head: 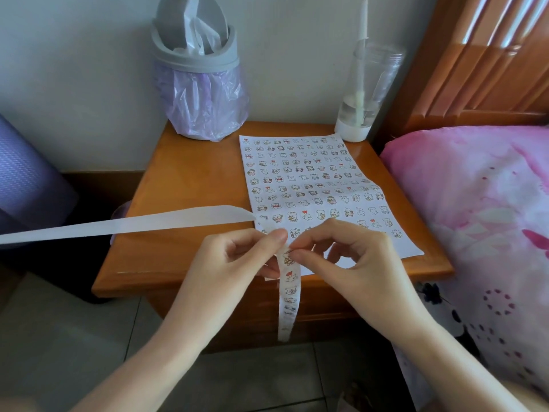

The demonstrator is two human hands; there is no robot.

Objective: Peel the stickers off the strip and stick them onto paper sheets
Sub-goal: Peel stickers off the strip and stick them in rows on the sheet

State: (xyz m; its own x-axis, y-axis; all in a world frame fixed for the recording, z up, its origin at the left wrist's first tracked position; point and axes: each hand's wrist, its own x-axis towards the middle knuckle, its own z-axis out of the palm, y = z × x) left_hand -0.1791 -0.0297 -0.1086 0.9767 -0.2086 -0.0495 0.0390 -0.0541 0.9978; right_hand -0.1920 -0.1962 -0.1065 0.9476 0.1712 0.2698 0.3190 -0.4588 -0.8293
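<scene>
A white sticker strip [288,295] with small cartoon figures hangs down over the nightstand's front edge. My left hand [237,257] pinches the strip near its top. My right hand [350,254] has thumb and forefinger closed on the topmost sticker [287,257] of the strip. The emptied backing [124,223] runs as a long blank band off to the left. A white paper sheet [410,248], covered with rows of several stuck stickers, lies on the nightstand behind my hands; its near edge is partly hidden by them.
The wooden nightstand [184,185] holds a grey bin [199,78] with a purple liner at the back left and a clear bottle [365,93] at the back right. A bed with pink bedding [481,209] is at right, a purple roll [26,173] at left.
</scene>
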